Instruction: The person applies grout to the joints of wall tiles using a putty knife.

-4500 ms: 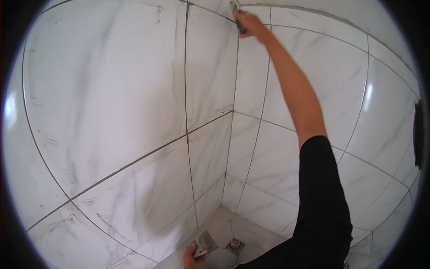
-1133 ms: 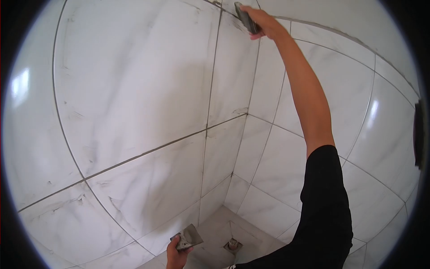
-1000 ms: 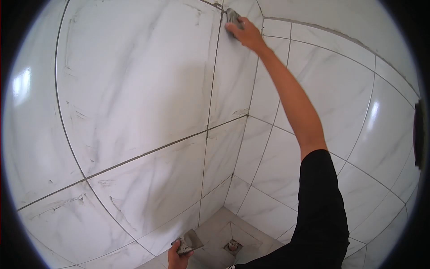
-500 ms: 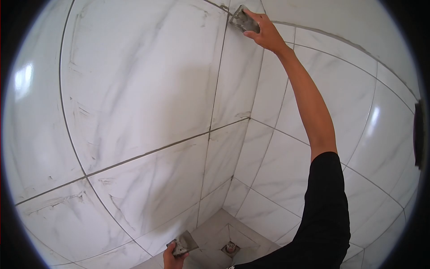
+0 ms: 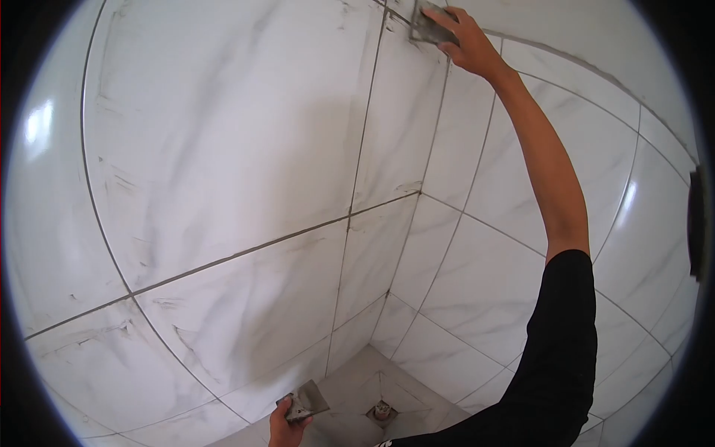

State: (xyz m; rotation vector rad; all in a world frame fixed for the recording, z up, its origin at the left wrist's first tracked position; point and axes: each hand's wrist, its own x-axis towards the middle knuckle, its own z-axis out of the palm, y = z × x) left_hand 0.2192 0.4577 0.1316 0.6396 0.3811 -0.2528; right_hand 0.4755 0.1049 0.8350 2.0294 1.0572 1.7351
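Grout float (image 5: 430,24) sat way up at about 12 o'clock in the head view, pressed flat against the tiled wall (image 5: 223,134) right next to the inside corner joint. The person's right hand (image 5: 465,41) was closed around it, fingers curled over the top edge and thumb underneath, gripping it tight. It looked grey and smeared with grout. From there the bare forearm ran down toward 4 o'clock into a black sleeve (image 5: 555,350) that filled the lower right of the view.

Down at 6 o'clock, the left hand (image 5: 279,428) was only partly in frame, wrapped around the handle of a small putty knife (image 5: 305,406), blade pointing up toward 1 o'clock with some grey stuff on it. Couldn't make out the finger positions much beyond that, it was a closed grip.

Just off to 3 o'clock of the knife, a round floor drain (image 5: 382,410) sat in the sloped floor tiles. The walls were big white marble-look tiles with dark grout lines (image 5: 246,252), and there were grey smudges along several of the joints. A dark object (image 5: 696,223) hung at the 3 o'clock edge of the view, too cut off to identify.
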